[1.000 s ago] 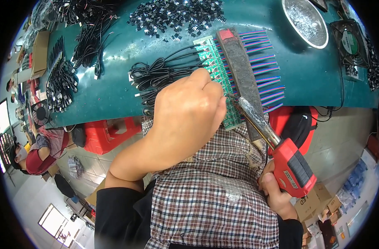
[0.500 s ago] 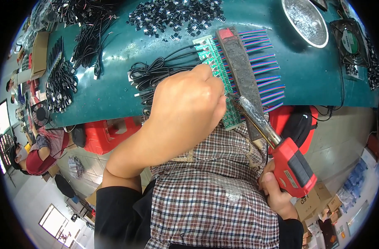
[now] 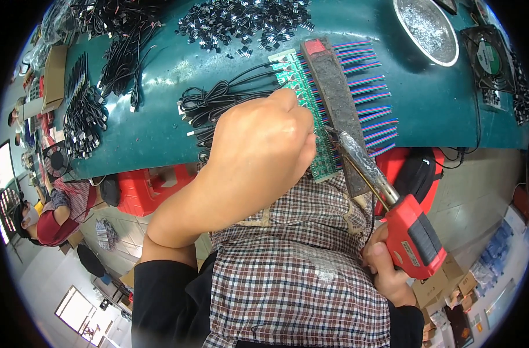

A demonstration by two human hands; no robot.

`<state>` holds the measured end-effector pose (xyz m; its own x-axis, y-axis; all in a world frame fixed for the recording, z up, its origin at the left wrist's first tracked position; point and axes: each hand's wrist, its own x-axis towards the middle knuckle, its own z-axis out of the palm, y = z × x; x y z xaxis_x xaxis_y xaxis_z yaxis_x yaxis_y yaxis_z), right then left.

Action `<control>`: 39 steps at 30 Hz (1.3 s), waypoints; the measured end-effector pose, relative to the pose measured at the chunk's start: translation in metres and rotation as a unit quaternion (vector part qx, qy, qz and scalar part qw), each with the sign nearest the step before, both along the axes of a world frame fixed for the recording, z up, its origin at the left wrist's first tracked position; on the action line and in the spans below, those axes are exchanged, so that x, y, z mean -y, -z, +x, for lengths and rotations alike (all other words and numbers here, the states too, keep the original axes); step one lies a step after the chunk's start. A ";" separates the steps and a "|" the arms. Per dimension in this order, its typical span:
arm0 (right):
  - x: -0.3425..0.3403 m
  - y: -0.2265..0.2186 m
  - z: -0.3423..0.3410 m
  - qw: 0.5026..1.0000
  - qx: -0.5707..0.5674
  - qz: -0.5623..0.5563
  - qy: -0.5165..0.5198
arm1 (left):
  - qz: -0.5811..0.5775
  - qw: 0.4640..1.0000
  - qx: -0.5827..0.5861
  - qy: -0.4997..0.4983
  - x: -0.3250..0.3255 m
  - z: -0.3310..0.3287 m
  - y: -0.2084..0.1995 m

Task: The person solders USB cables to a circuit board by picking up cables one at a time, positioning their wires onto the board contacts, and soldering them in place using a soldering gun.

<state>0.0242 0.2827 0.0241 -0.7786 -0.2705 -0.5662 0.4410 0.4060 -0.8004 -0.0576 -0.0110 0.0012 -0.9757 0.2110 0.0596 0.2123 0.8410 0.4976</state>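
My left hand [image 3: 267, 142] is closed, knuckles up, over the left side of a green circuit board panel [image 3: 320, 168]. Its fingertips are hidden, so what they pinch does not show. Black cables [image 3: 203, 100] in coiled bundles lead into the board's left edge. At the lower right, my right hand [image 3: 386, 267] is wrapped round the handle of a red and black soldering gun [image 3: 415, 238]. The gun's tip is close over the board, right of my left fingers; whether it touches cannot be told. A dark grey bar [image 3: 337, 93] rests along the board, with striped flat wires [image 3: 374, 113] fanning out rightward.
On the green table [image 3: 154, 133] lie a heap of small black connectors [image 3: 241, 26] and more black cables [image 3: 86, 110] at left. A metal bowl [image 3: 429, 32] with silvery bits and a square fan [image 3: 487, 58] are at right. A co-worker [image 3: 53, 220] sits at far left.
The soldering gun has shifted slightly right, its tip moving a little away from my left fingers. My left hand and the board have stayed in place.
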 end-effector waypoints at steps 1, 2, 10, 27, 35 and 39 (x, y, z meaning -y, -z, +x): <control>0.000 -0.001 -0.001 1.000 -0.001 -0.002 -0.007 | 0.001 1.000 0.002 0.002 0.000 0.000 0.000; 0.001 -0.001 -0.002 1.000 -0.002 -0.004 -0.014 | 0.002 1.000 0.003 0.003 0.000 -0.001 0.000; 0.013 0.003 -0.003 0.998 -0.048 -0.051 0.001 | 0.001 1.000 0.005 0.002 0.000 -0.001 0.000; 0.021 -0.004 -0.013 0.989 -0.071 -0.095 0.087 | 0.013 1.000 0.005 -0.001 0.001 0.005 0.001; 0.025 0.002 -0.010 0.971 -0.074 -0.168 0.154 | 0.100 0.994 0.015 -0.027 -0.001 0.008 0.015; 0.022 0.014 -0.003 0.960 -0.110 -0.182 0.182 | 0.137 0.988 0.036 -0.055 -0.005 0.009 0.022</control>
<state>0.0212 0.2604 0.0097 -0.9492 -0.1068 -0.2959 0.3039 -0.0679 -0.9503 -0.0487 -0.0058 -0.0205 -0.9956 0.0895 0.0291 0.0829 0.6882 0.7208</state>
